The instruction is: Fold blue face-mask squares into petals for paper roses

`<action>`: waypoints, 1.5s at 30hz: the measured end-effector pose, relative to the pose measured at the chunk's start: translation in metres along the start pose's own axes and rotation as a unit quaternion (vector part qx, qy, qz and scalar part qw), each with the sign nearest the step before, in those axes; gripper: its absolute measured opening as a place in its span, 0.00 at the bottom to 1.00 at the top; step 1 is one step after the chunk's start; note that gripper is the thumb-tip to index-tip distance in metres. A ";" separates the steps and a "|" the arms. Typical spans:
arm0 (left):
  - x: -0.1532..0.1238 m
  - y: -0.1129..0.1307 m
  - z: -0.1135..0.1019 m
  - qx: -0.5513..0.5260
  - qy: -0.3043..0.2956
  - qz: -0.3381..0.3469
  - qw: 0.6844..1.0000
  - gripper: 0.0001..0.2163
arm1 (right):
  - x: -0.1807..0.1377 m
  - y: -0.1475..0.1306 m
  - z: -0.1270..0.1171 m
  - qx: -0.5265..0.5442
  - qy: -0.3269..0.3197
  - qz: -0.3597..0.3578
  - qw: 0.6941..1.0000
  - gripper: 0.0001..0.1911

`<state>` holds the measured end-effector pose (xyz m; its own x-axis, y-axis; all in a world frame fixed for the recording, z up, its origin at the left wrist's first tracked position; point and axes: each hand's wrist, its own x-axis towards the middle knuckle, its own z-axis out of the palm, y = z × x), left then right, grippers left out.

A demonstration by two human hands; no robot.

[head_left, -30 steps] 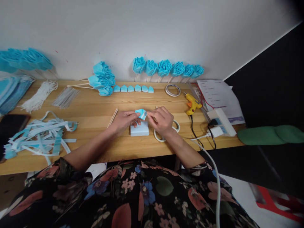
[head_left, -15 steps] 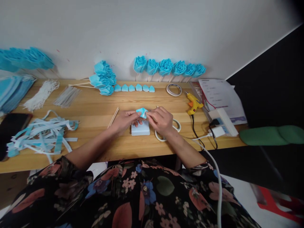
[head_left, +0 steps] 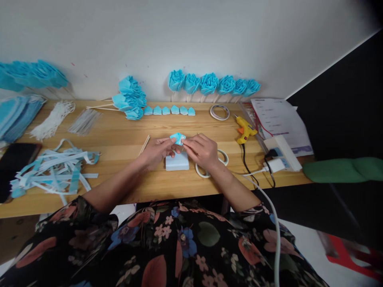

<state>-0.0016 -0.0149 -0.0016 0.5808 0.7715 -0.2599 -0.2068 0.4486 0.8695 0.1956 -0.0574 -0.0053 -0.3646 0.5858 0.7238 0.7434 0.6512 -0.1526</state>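
Observation:
A small folded piece of blue fabric (head_left: 177,138), with a white part showing on it, is held between both hands just above the table. My left hand (head_left: 160,150) pinches it from the left with thumb and fingers. From the right, my right hand (head_left: 202,150) has its thumb and fingertips closed on the same piece. Right below lies a pale blue block (head_left: 177,162), its far edge near the fingers. A roll of white tape (head_left: 224,158) lies partly hidden under my right hand. Thin wooden sticks (head_left: 145,144) lie beside my left hand.
Blue fabric flowers on sticks (head_left: 209,83) stand along the wall. Folded blue pieces (head_left: 166,111) lie in a row. A yellow glue gun (head_left: 245,130), a power strip (head_left: 283,152) with cables and papers lie right. Fabric strips (head_left: 56,171) and a phone (head_left: 18,159) lie left.
Both hands still hold the folded blue fabric piece. It has tilted and shifted slightly left and away from me, and the fingers have moved a little on it.

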 end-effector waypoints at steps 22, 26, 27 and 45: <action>0.000 0.013 -0.003 0.208 0.047 0.084 0.973 0.23 | 0.032 0.002 -0.004 0.399 -0.128 0.339 0.843 0.23; -0.002 0.012 -0.002 0.215 0.048 0.079 0.972 0.17 | 0.030 0.000 0.006 0.420 -0.098 0.355 0.829 0.23; -0.001 0.012 -0.003 0.220 0.052 0.080 0.971 0.16 | 0.029 -0.001 0.008 0.426 -0.095 0.356 0.826 0.23; -0.002 0.010 -0.004 0.246 0.056 0.095 0.963 0.15 | 0.015 0.003 0.014 0.398 -0.072 0.341 0.849 0.20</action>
<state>-0.0079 -0.0100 0.0064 0.4741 0.8752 -0.0960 0.1125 0.0479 0.9925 0.1848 -0.0397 -0.0045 -0.1092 0.9731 0.2029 0.2164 0.2225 -0.9506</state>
